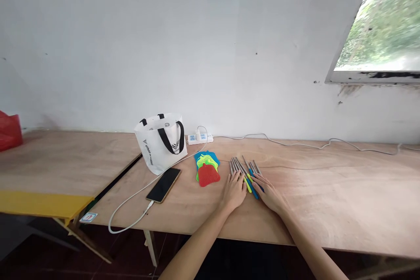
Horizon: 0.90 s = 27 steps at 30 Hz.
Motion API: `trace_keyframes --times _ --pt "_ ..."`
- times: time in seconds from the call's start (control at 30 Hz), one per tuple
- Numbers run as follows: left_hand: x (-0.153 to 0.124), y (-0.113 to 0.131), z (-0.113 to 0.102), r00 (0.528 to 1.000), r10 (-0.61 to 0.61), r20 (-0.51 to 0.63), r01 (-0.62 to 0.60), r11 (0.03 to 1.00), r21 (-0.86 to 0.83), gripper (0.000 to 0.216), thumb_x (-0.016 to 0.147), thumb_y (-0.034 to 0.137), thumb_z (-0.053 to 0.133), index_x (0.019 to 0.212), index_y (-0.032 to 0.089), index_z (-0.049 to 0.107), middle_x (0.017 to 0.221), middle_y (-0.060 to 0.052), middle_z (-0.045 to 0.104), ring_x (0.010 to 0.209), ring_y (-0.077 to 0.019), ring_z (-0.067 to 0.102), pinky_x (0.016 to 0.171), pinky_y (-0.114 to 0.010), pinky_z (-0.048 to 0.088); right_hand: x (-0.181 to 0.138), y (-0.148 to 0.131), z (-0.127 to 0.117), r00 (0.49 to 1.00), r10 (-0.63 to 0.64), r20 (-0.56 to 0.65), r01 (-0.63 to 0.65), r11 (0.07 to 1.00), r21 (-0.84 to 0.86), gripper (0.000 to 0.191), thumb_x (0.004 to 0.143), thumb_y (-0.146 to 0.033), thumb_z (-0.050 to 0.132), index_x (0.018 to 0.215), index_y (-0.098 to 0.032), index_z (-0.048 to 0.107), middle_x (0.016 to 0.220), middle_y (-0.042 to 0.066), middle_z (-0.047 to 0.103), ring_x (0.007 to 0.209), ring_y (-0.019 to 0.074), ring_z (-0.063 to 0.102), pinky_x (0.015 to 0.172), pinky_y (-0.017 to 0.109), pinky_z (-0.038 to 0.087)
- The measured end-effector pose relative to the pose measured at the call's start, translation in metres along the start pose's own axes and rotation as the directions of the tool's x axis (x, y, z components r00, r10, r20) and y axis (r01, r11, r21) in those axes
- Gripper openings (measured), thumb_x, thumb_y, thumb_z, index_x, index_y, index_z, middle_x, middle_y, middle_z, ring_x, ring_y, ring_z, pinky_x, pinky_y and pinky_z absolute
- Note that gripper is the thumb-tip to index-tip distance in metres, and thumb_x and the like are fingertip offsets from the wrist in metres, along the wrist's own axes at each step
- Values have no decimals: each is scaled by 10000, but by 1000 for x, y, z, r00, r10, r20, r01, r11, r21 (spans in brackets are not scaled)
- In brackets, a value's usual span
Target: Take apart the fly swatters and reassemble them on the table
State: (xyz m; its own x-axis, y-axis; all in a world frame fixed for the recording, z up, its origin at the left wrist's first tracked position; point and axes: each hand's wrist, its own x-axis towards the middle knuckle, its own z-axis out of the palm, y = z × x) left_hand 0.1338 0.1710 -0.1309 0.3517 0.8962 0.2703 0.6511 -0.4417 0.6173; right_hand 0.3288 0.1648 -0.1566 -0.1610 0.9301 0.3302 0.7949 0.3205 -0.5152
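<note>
A bunch of thin grey metal rods point(241, 166) with blue and yellow-green handles lies on the wooden table. My left hand point(235, 191) rests over the left rods, palm down, its fingers stretched forward. From the other side, my right hand point(267, 193) lies over the right rods with its fingers extended. Between the hands, a yellow-green handle point(248, 184) and a blue handle point(254, 190) show; my palms hide other handles. Left of my left hand is an overlapping stack of perforated plastic fly swatter heads, with a red one point(209, 175) on top and green and blue ones beneath.
A phone point(164, 185) on a white charging cable point(126, 201) lies left of the stack. Behind it stands a white bag point(157, 148) with black handles. A power strip point(200, 138) sits against the wall. A gap separates this table point(328, 201) from the left one.
</note>
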Motion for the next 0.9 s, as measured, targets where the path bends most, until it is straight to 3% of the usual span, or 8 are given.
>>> trace_keyframes --times 0.27,0.47,0.6,0.73,0.9 --pt "3 7 3 998 52 -28 -52 999 13 569 1002 537 390 1424 186 539 1602 -140 391 1520 -332 288 1264 -508 221 17 8 -4 999 -29 34 26 997 73 635 1029 -613 276 1399 -223 614 1526 73 513 1472 244 380 1249 471 250" --pt "11 8 5 995 101 23 -103 988 113 573 1028 545 292 1389 187 554 1574 -139 432 1492 -300 352 1246 -528 279 22 12 -2 998 -50 28 47 995 89 675 1021 -655 247 1373 -232 637 1518 69 524 1472 255 379 1246 471 260" --pt "10 5 1 994 104 -30 -104 995 10 492 1043 520 282 1334 257 578 1525 -75 496 1454 -246 412 1262 -530 246 18 13 -4 998 -62 22 60 993 106 650 1023 -650 264 1393 -250 619 1522 57 519 1468 251 387 1249 476 260" --pt "4 -2 -4 994 60 -90 -69 993 -93 438 1031 507 357 1301 260 597 1479 -65 532 1408 -233 459 1243 -476 304 16 15 -6 996 -93 3 92 991 101 622 1025 -634 286 1395 -258 615 1508 60 534 1455 261 408 1245 502 263" --pt "-3 -8 -7 996 82 -28 -83 996 -18 534 981 593 449 1387 260 545 1544 -88 460 1462 -267 387 1246 -499 281 15 18 -4 993 -113 -23 115 989 92 600 1024 -627 304 1385 -267 620 1490 56 554 1438 260 434 1235 508 284"
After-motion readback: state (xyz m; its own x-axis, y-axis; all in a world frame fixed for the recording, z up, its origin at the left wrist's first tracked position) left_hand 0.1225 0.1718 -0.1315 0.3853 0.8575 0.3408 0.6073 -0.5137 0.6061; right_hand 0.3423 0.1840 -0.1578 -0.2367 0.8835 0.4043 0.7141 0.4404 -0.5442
